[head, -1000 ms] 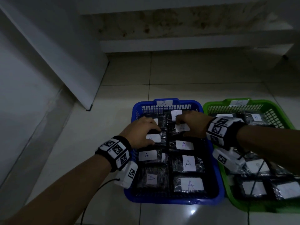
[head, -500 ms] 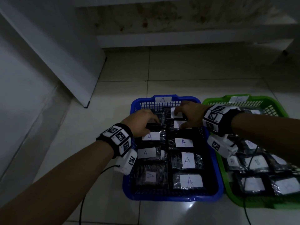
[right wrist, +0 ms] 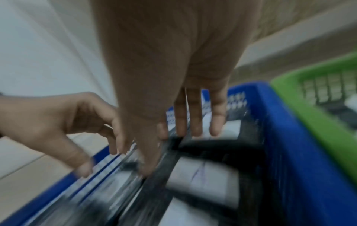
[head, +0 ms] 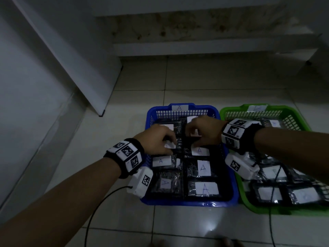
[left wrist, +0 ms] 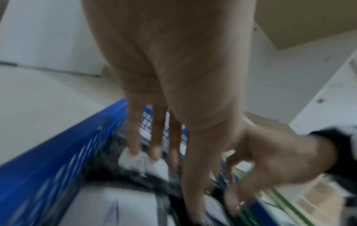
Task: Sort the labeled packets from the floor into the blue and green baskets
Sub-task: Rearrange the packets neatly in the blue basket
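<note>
The blue basket (head: pixel 188 203) sits on the floor, packed with dark foil packets (head: pixel 203 168) that carry white labels marked A. Touching its right side is the green basket (head: pixel 284 108), which holds more labelled packets (head: pixel 270 193). Both hands reach into the far half of the blue basket. My left hand (head: pixel 156 139) has its fingers stretched down, their tips touching a white label (left wrist: pixel 142 162). My right hand (head: pixel 204 132) lies close beside it, with straight fingers (right wrist: pixel 195 119) touching the packets there. Neither hand lifts a packet. The wrist views are blurred.
A slanted white panel (head: pixel 71 59) runs along the left, and a low step (head: pixel 204 49) crosses behind the baskets. Tiled floor (head: pixel 138 81) lies beyond and left of the baskets. Black cables (head: pixel 92 211) hang from the wrist cameras.
Both hands stay over the far half of the blue basket and shift only slightly among the packets. The head view has wobbled a little.
</note>
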